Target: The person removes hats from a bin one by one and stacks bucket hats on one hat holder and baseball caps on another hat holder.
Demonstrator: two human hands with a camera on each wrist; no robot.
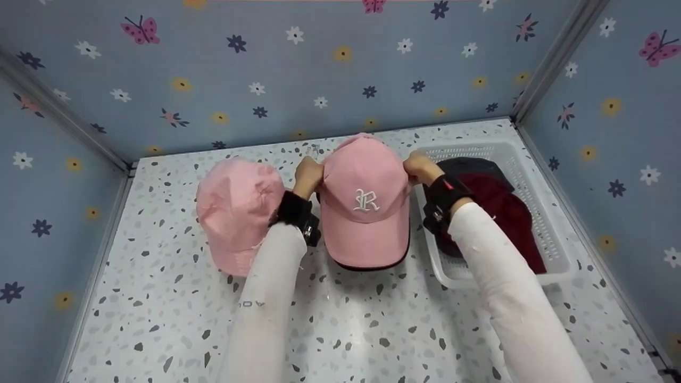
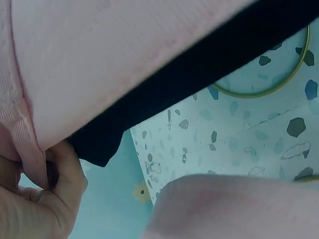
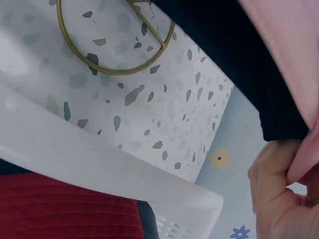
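A pink baseball cap with a white embroidered letter is in the middle of the table, its brim towards me. My left hand pinches the cap's left edge, and my right hand grips its right edge. Under its brim shows a black layer, perhaps a second cap; most of it is hidden. The left wrist view shows my left fingers around the pink edge. Below the caps, a gold wire ring lies on the table in the right wrist view.
Another pink cap sits at the left, partly behind my left forearm. At the right stands a white plastic basket with a maroon cap and a dark grey cap in it. Flower-patterned walls enclose the speckled table.
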